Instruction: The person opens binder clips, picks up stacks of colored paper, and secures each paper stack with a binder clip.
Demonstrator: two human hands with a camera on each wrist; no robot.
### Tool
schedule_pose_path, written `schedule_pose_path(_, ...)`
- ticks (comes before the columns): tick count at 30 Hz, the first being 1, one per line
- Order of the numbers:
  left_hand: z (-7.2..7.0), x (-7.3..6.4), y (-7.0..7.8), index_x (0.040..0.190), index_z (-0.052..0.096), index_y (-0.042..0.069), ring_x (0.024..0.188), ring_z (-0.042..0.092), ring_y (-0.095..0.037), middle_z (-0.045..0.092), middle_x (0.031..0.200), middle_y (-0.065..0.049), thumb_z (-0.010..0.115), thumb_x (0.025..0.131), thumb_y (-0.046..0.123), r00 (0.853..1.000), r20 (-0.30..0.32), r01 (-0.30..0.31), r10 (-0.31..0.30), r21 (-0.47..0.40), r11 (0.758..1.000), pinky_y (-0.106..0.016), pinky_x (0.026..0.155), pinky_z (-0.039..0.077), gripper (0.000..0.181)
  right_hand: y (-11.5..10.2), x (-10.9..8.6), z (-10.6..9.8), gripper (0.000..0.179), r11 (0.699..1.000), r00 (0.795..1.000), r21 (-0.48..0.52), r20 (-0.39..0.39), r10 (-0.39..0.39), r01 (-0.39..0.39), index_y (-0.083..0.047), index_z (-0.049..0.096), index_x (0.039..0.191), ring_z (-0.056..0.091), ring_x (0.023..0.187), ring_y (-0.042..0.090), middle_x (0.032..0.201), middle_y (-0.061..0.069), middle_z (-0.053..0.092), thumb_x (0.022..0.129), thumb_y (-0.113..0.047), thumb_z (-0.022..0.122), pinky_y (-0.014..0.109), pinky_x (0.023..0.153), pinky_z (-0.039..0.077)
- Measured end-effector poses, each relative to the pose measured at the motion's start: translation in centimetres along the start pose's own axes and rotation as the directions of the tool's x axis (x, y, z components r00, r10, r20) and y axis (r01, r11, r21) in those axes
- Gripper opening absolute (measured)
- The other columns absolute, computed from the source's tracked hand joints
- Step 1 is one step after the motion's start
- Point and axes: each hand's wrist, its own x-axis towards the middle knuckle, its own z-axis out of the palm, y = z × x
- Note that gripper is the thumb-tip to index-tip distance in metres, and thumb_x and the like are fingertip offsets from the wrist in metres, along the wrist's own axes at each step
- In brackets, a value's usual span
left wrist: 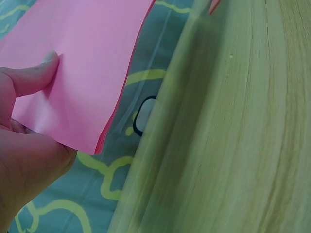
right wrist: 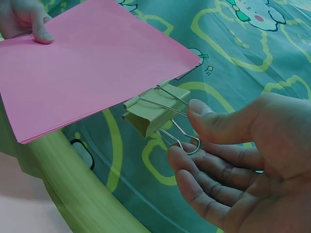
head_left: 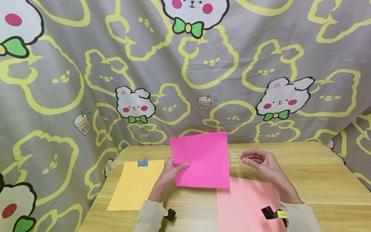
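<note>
My left hand (head_left: 170, 170) holds a thin stack of bright pink paper (head_left: 204, 158) up over the table, thumb flat on the front and fingers behind. Layered sheet edges show along the stack's side in the left wrist view. At the stack's right edge is a pale yellow binder clip (right wrist: 158, 110), its mouth right at the paper. My right hand (head_left: 265, 164) pinches the clip's wire handles (right wrist: 193, 145), thumb on one and fingers against the other.
Yellow-orange paper (head_left: 139, 190) lies at the table's left with a blue binder clip (head_left: 142, 163) on its top edge. Light pink paper (head_left: 246, 206) lies below my right hand. Behind the wooden table (head_left: 324, 180) hangs a patterned grey curtain (head_left: 174, 71).
</note>
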Motion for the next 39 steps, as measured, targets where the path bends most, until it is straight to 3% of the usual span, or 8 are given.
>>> schedule_pose_path(18, 0.4, 0.0, -0.1, 0.121, 0.063, -0.005, 0.085, 0.072, -0.019, 0.073, 0.100, -0.011, 0.074, 0.094, 0.009, 1.000, 0.022, -0.003, 0.003, -0.008, 1.000, -0.031, 0.076, 0.058, 0.032, -0.2, 0.0, 0.7, 0.034, 0.995, 1.000, 0.100, 0.003, 0.013, -0.013, 0.013, 0.064, 0.118, 0.074, 0.091, 0.011, 0.106, 0.012, 0.076, 0.095, -0.010, 0.075, 0.024, 0.080, 0.058)
schedule_pose_path(30, 0.8, -0.1, 0.0, 0.118, 0.063, -0.005, 0.085, 0.072, -0.019, 0.074, 0.098, -0.011, 0.073, 0.095, 0.008, 1.000, 0.031, 0.004, -0.003, -0.028, 1.000, -0.032, 0.076, 0.059, 0.029, 0.0, 0.1, 1.0, 0.036, 0.995, 0.999, 0.099, 0.038, 0.009, -0.013, 0.013, 0.063, 0.120, 0.074, 0.096, 0.016, 0.111, 0.019, 0.073, 0.096, -0.012, 0.074, 0.028, 0.084, 0.059)
schedule_pose_path(39, 1.2, 0.0, -0.2, 0.119, 0.064, -0.005, 0.085, 0.073, -0.020, 0.074, 0.099, -0.011, 0.074, 0.094, 0.009, 0.999, 0.035, 0.018, -0.016, -0.044, 0.999, -0.033, 0.075, 0.059, 0.030, 0.1, 0.1, 1.2, 0.038, 0.996, 0.998, 0.094, 0.060, 0.001, -0.006, 0.012, 0.062, 0.123, 0.073, 0.097, 0.011, 0.115, 0.022, 0.072, 0.097, -0.013, 0.073, 0.027, 0.086, 0.058)
